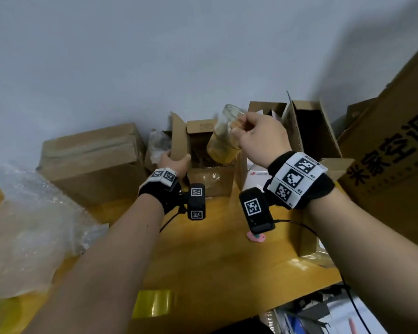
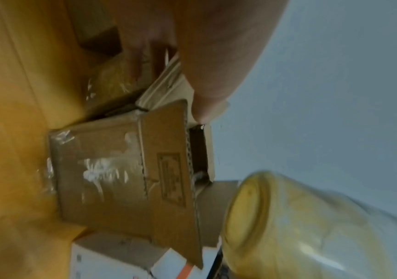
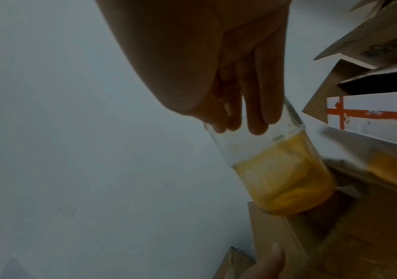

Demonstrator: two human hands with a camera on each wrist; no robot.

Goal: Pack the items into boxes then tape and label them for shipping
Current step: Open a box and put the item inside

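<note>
A clear glass jar (image 1: 223, 138) with a yellow lower half hangs tilted over a small open cardboard box (image 1: 210, 174). My right hand (image 1: 256, 136) grips the jar near its upper end, and the right wrist view shows the fingers (image 3: 259, 105) curled round the glass of the jar (image 3: 281, 169). My left hand (image 1: 175, 161) holds the box's upright left flap, thumb on the inner side. In the left wrist view the thumb (image 2: 216, 62) presses that flap, and the jar (image 2: 300, 226) hangs blurred at the lower right beside the box (image 2: 125, 173).
A taped brown box (image 1: 94, 160) stands at the left, with bubble wrap (image 1: 34, 225) nearer me. More open boxes (image 1: 309, 126) and a white carton (image 1: 253, 175) sit at the right, beside a large printed carton (image 1: 396, 145). Yellow tape (image 1: 155, 302) lies on the wooden table (image 1: 215, 249).
</note>
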